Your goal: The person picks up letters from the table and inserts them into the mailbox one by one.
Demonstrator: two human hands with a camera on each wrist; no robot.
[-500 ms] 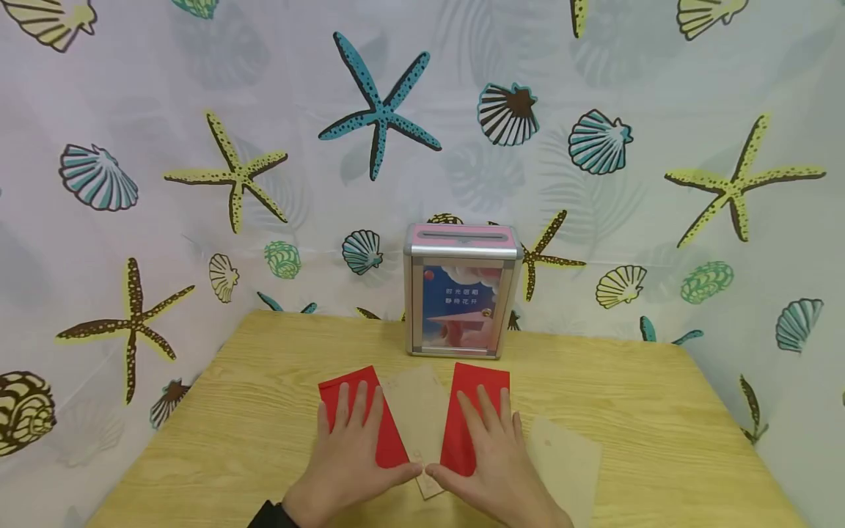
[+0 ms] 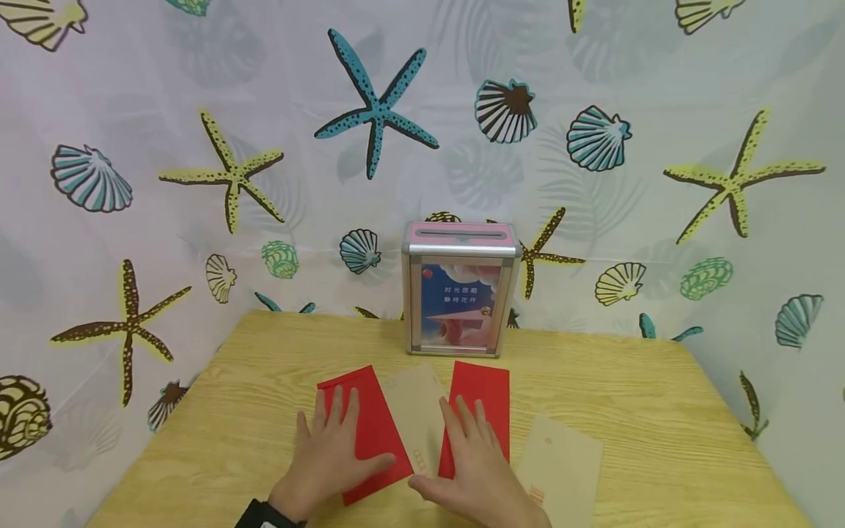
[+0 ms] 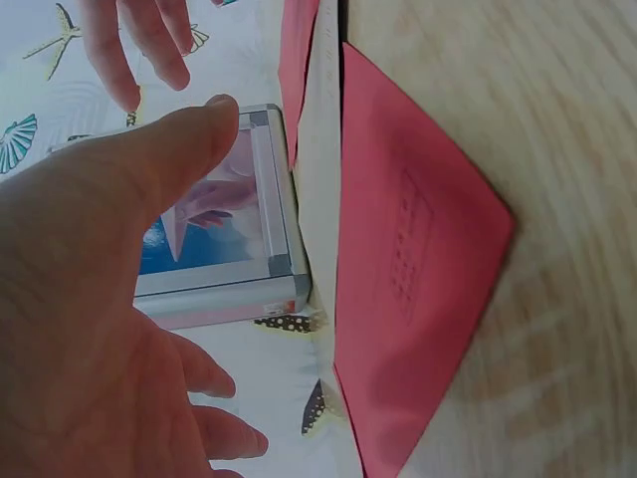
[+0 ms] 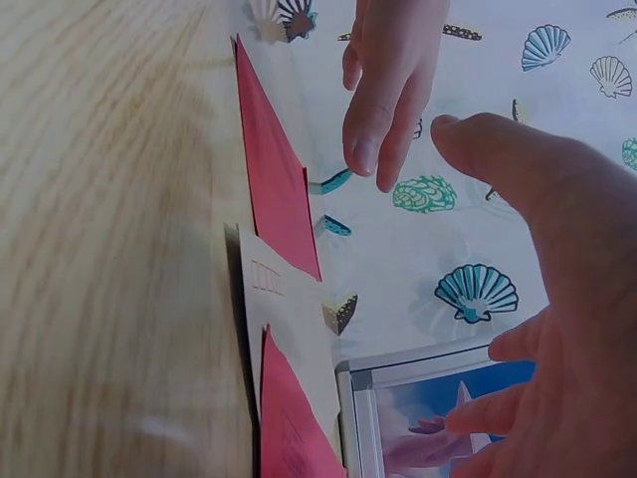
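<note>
Empty, fingers spread, left hand [image 2: 325, 456] and right hand [image 2: 478, 466] hover over red envelopes [image 2: 379, 433] between the table's [image 2: 627, 389] side edges; touch lightly.

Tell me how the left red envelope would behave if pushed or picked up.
The left red envelope looks thin, so it is probably light and bendy. Lying low on the smooth-looking table, it would likely slide if pushed, and its thin edge may be awkward to pinch.
</note>
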